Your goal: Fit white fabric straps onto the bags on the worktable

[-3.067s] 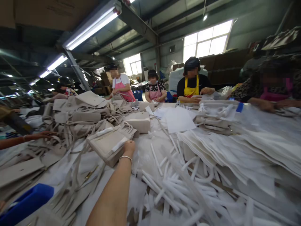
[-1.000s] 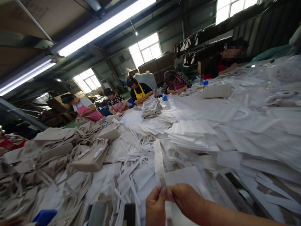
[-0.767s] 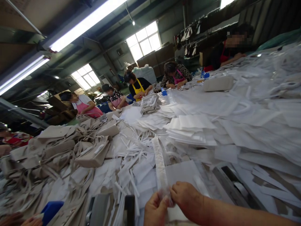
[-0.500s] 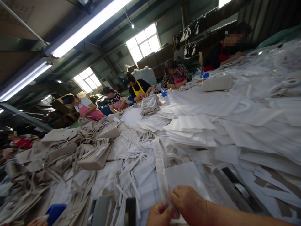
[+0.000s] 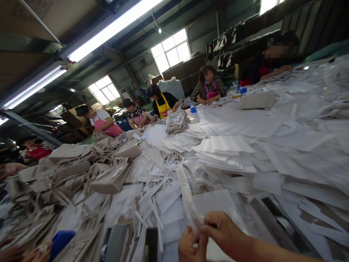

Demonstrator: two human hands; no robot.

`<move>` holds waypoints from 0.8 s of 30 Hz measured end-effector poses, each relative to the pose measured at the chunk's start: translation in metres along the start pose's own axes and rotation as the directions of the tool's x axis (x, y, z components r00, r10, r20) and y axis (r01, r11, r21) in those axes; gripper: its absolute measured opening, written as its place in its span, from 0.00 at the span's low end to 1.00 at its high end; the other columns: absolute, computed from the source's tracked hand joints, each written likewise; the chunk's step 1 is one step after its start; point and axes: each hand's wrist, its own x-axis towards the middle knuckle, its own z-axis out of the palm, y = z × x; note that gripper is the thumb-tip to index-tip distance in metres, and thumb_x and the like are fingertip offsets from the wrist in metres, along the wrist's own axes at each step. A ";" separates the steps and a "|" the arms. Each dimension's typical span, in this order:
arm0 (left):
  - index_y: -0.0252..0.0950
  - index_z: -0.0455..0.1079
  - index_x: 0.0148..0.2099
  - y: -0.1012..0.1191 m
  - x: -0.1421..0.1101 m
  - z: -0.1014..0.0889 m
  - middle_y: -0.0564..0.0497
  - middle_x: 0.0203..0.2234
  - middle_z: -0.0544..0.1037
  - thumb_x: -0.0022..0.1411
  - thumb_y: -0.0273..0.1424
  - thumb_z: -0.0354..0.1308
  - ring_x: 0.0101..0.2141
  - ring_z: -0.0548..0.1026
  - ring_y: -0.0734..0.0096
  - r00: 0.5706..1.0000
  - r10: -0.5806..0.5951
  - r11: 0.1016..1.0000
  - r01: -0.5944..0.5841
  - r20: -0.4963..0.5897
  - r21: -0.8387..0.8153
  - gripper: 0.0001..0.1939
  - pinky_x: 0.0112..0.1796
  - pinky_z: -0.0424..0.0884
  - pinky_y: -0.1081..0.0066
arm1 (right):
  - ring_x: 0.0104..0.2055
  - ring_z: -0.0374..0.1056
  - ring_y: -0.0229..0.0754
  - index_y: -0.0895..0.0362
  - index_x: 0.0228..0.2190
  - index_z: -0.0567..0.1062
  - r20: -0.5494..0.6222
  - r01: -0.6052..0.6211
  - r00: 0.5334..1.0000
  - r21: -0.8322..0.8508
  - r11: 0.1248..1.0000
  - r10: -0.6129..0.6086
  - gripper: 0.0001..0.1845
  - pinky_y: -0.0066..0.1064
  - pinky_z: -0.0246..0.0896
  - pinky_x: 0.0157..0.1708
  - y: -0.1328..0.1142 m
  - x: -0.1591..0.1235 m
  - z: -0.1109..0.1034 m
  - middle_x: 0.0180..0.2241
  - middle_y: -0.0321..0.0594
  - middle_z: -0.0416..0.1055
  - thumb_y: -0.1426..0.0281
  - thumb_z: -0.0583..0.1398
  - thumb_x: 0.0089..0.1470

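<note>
white strip point(image 5: 187, 194) | pinched by left hand point(image 5: 193, 244) and right hand point(image 5: 221, 233), rising away

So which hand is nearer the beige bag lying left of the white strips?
The left hand. It sits at the bottom edge, on the bag's side, pinching the white strip; the right hand is farther right of the beige bag.
</note>
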 end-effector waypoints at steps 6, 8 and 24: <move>0.30 0.72 0.29 0.012 0.013 -0.019 0.58 0.16 0.61 0.43 0.57 0.72 0.18 0.53 0.84 0.826 -0.295 0.725 0.521 0.481 -0.450 0.32 0.21 0.51 0.77 | 0.27 0.58 0.37 0.56 0.28 0.71 0.287 0.677 0.735 -0.252 0.692 -0.615 0.12 0.29 0.50 0.28 0.005 -0.008 -0.020 0.26 0.36 0.69 0.72 0.51 0.61; 0.31 0.70 0.29 0.019 0.014 -0.015 0.59 0.17 0.60 0.41 0.51 0.76 0.19 0.52 0.85 0.799 -0.313 0.663 0.571 0.513 -0.484 0.30 0.21 0.50 0.79 | 0.27 0.59 0.39 0.57 0.32 0.72 0.345 0.748 0.663 -0.341 0.570 -0.664 0.11 0.31 0.52 0.29 0.006 -0.009 -0.023 0.29 0.39 0.71 0.75 0.51 0.58; 0.35 0.80 0.27 0.013 -0.007 0.017 0.47 0.25 0.72 0.57 0.56 0.62 0.29 0.70 0.66 0.996 0.091 0.992 -0.091 0.009 0.082 0.27 0.33 0.65 0.70 | 0.17 0.45 0.30 0.57 0.18 0.68 0.179 -0.439 0.898 0.418 0.795 0.402 0.11 0.26 0.37 0.18 -0.003 -0.005 -0.015 0.14 0.27 0.56 0.65 0.64 0.37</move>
